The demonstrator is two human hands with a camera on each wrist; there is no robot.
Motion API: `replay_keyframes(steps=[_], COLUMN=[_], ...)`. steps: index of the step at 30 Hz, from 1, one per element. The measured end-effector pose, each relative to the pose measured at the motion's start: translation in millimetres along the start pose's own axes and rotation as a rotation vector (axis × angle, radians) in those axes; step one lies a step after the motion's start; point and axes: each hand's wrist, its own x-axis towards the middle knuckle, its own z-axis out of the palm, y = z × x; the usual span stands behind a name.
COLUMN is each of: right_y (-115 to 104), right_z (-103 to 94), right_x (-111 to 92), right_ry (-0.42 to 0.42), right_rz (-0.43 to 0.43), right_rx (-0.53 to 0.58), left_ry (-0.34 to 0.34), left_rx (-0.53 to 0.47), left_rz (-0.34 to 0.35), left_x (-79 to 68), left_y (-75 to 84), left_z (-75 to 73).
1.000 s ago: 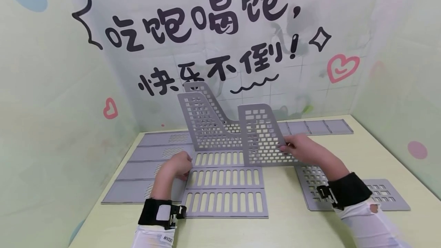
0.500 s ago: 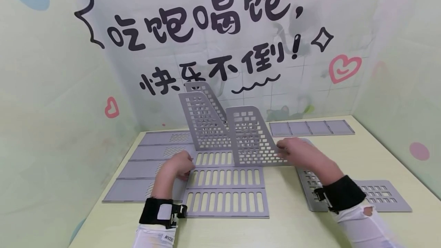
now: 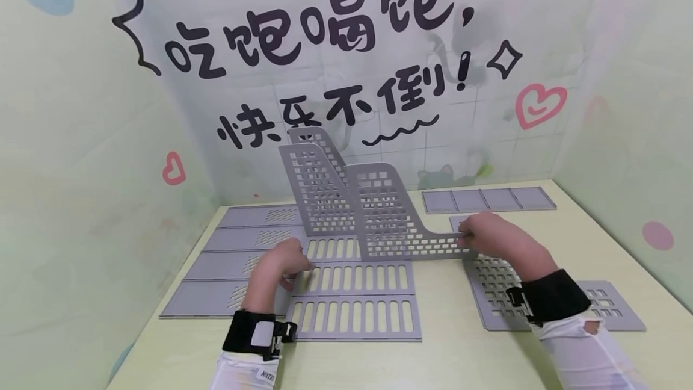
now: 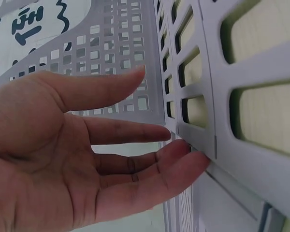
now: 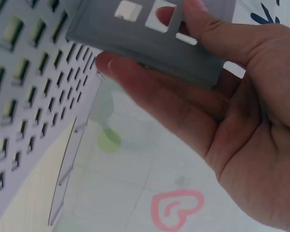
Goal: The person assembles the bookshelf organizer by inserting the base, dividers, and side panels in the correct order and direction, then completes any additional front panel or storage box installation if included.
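Note:
My right hand (image 3: 489, 233) pinches the low end of a grey perforated side panel (image 3: 390, 233), which stands upright with its tall part to the left. In the right wrist view the thumb lies on one face of this panel (image 5: 159, 48) and the fingers are behind it. My left hand (image 3: 281, 257) is by the left edge of the flat slotted base (image 3: 354, 295), fingers fairly straight. The left wrist view shows fingertips touching the slotted base (image 4: 222, 135), thumb free. Behind the held panel, another perforated side panel (image 3: 314, 191) and a farther one (image 3: 327, 143) stand upright.
Flat grey sections (image 3: 216, 266) lie joined at the left of the table. A narrow ribbed strip (image 3: 487, 199) lies at the back right. Flat grid-holed pieces (image 3: 617, 312) lie on the right, partly under my right forearm. A printed backdrop (image 3: 400, 101) rises behind.
The held panel has shifted left, overlapping the standing panels more. My right hand has moved right to the panel's low end. My left fingers reach slightly farther over the slotted base.

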Motion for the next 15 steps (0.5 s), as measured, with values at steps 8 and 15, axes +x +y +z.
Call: replay_keyframes(steps=[8, 15], right_y=[-15.1, -22.5], right_z=[17.1, 26.1], right_x=[11.0, 15.9], right_ry=[0.068, 0.115], right_rz=[-0.063, -0.074], right_rx=[-0.061, -0.138], left_ry=[0.017, 0.047], left_rx=[-0.014, -0.069], left_rz=[-0.025, -0.029], left_x=[2.4, 6.6], left_y=[2.1, -2.6], left_z=[2.1, -0.2])
